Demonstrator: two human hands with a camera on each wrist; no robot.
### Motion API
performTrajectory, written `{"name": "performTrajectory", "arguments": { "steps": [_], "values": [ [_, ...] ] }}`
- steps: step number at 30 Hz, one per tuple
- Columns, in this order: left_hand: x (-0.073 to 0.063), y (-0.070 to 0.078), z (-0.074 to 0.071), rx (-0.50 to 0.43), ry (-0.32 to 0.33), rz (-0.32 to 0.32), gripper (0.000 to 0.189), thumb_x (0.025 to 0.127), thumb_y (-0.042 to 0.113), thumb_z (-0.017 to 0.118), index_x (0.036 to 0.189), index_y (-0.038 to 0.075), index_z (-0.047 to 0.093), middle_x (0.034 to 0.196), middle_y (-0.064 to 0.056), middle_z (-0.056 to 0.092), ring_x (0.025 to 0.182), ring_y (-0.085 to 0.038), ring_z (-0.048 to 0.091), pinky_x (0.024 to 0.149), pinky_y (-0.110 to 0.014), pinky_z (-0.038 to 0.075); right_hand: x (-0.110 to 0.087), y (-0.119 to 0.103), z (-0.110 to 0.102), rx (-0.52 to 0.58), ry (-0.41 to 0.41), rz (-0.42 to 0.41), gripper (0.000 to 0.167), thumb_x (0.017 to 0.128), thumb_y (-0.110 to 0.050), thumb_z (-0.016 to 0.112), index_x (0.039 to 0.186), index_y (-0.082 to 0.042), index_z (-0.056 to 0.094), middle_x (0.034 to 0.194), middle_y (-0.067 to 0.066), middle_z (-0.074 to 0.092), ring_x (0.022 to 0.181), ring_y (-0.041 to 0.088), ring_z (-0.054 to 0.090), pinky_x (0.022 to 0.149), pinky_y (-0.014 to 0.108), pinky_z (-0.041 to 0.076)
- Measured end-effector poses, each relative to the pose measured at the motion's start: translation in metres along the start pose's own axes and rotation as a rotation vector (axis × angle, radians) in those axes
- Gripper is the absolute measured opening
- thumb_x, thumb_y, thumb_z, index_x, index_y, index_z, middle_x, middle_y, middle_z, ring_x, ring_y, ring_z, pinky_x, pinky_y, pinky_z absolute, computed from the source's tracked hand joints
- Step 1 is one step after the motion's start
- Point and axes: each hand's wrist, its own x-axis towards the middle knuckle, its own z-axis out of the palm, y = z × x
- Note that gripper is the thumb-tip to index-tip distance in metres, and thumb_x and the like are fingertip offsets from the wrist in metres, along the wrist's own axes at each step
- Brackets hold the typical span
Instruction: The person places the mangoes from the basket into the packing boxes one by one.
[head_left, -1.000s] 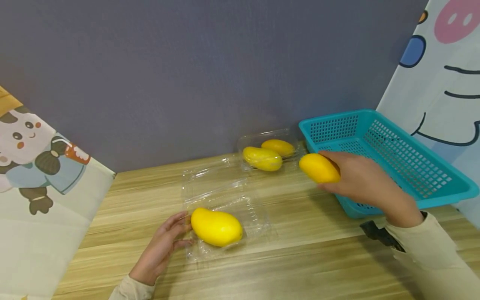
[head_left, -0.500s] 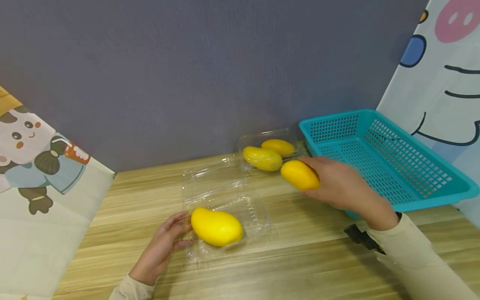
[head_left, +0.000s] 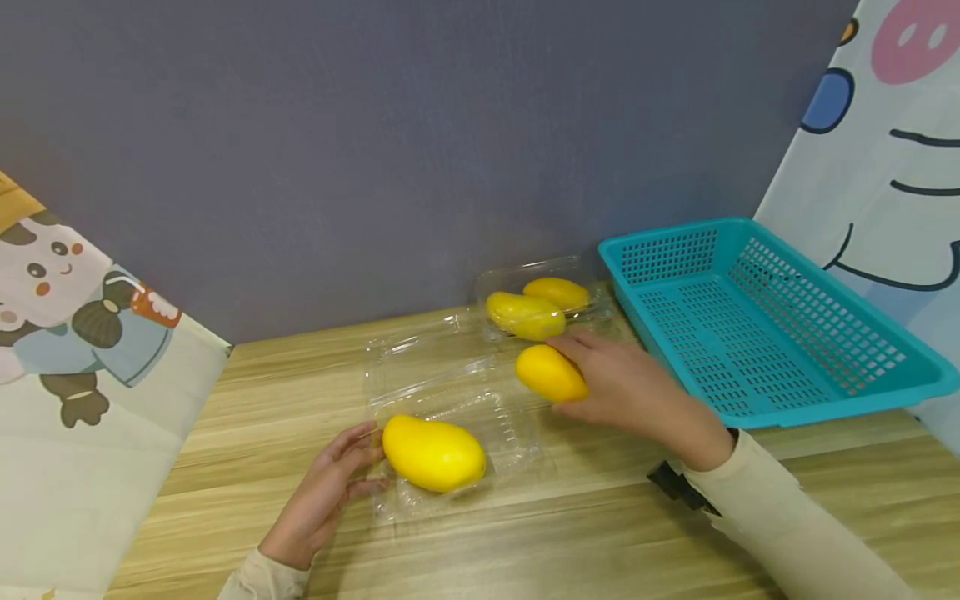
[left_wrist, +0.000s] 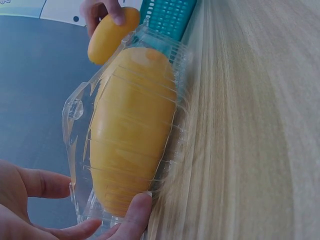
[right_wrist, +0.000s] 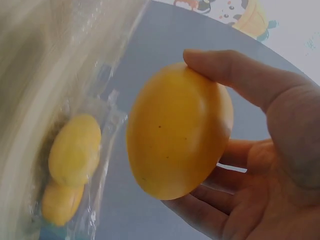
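Observation:
A yellow mango (head_left: 433,454) lies in the lower half of an unfolded clear plastic clamshell box (head_left: 510,417) on the table. My left hand (head_left: 326,483) rests its fingertips against the box's left end, fingers spread and relaxed. In the left wrist view, that mango (left_wrist: 132,130) shows through the ribbed plastic. My right hand (head_left: 618,383) grips a second mango (head_left: 551,373) above the table, just right of the box. Seen from the right wrist, this mango (right_wrist: 180,132) sits between thumb and fingers, with a few dark specks on its skin.
Behind my right hand, another clear clamshell (head_left: 536,265) with two mangoes (head_left: 525,317) stands against the grey back wall (head_left: 420,167). A turquoise perforated basket (head_left: 735,350) stands at the right. Printed cartoon panels (head_left: 82,367) flank both sides of the wooden table (head_left: 570,533).
My right hand has carried its mango leftward and slightly nearer, from beside the basket to close by the unfolded clamshell. My left hand and its mango have stayed in place.

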Motion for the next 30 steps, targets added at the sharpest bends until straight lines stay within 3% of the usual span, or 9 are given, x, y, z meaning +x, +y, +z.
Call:
{"name": "performTrajectory", "arguments": {
  "steps": [9, 30],
  "values": [
    [0.000, 0.001, 0.000, 0.007, 0.006, -0.003, 0.050, 0.102, 0.012, 0.044, 0.151, 0.006, 0.033, 0.144, -0.020, 0.040, 0.113, -0.021, 0.057, 0.088, -0.034, 0.060, 0.008, -0.015, 0.018, 0.027, -0.031, -0.075, 0.077, 0.076, -0.040, 0.082, 0.143, -0.013, 0.053, 0.138, 0.012, 0.061, 0.114, 0.033, 0.065, 0.094, 0.052, 0.055],
    [0.001, -0.001, 0.001, 0.008, 0.011, -0.001, 0.051, 0.102, 0.012, 0.044, 0.151, 0.006, 0.033, 0.144, -0.020, 0.040, 0.115, -0.021, 0.057, 0.090, -0.036, 0.060, 0.020, -0.047, 0.040, 0.111, -0.083, -0.146, 0.077, 0.083, -0.042, 0.079, 0.147, -0.012, 0.049, 0.143, 0.010, 0.057, 0.121, 0.028, 0.062, 0.100, 0.047, 0.055]
  ]
}}
